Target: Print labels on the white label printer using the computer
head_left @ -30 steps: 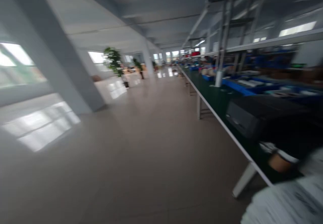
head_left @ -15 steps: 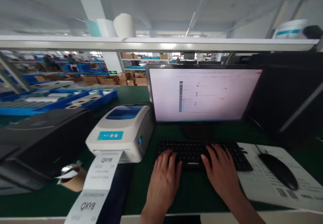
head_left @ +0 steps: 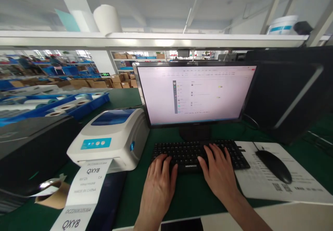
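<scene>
A black keyboard [head_left: 189,154] lies on the green table below a lit monitor [head_left: 197,92]. On the keyboard's left end rest the fingers of my left hand [head_left: 159,180], spread and holding nothing. My right hand [head_left: 218,172] lies over the keys right of the middle, its fingers apart and also without anything in them. The screen shows a mostly white window with a narrow dark side strip; its small text cannot be read. To the right, a black mouse [head_left: 274,165] sits untouched on a white printed sheet [head_left: 249,182].
Left of the keyboard stands a white label printer [head_left: 111,137] with a label strip [head_left: 84,186] hanging out. Near it are a cardboard roll core [head_left: 53,196] and a black machine [head_left: 33,147]. Blue trays [head_left: 88,107] hold rolls behind. A shelf [head_left: 161,40] crosses above the monitor.
The view has turned slightly right, so everything sits farther left in the picture. Both hands stay at the keyboard with fingers spread.
</scene>
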Demonstrator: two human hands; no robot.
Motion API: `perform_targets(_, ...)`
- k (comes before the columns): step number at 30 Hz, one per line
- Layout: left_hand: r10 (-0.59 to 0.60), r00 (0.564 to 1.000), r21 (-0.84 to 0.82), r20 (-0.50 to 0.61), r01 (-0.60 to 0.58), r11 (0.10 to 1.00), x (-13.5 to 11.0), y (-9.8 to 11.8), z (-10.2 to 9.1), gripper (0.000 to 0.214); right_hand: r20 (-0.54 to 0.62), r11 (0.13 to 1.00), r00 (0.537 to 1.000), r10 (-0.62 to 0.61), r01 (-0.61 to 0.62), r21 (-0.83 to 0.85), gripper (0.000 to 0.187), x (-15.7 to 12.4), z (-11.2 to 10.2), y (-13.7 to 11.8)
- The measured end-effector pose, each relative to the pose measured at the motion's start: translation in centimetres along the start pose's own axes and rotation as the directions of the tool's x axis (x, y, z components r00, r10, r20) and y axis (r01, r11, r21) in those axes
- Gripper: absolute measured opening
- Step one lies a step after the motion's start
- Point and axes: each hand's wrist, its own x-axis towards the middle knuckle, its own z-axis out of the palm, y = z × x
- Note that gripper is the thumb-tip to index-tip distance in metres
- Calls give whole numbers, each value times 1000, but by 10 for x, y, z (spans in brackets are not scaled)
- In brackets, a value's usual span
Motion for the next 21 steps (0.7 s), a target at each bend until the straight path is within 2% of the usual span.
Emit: perform_targets(21, -4, 1000, 11, 12, 4, 1000, 1, 0, 0, 27, -24, 999, 1000, 15, -14, 37, 55, -1, 2, 2)
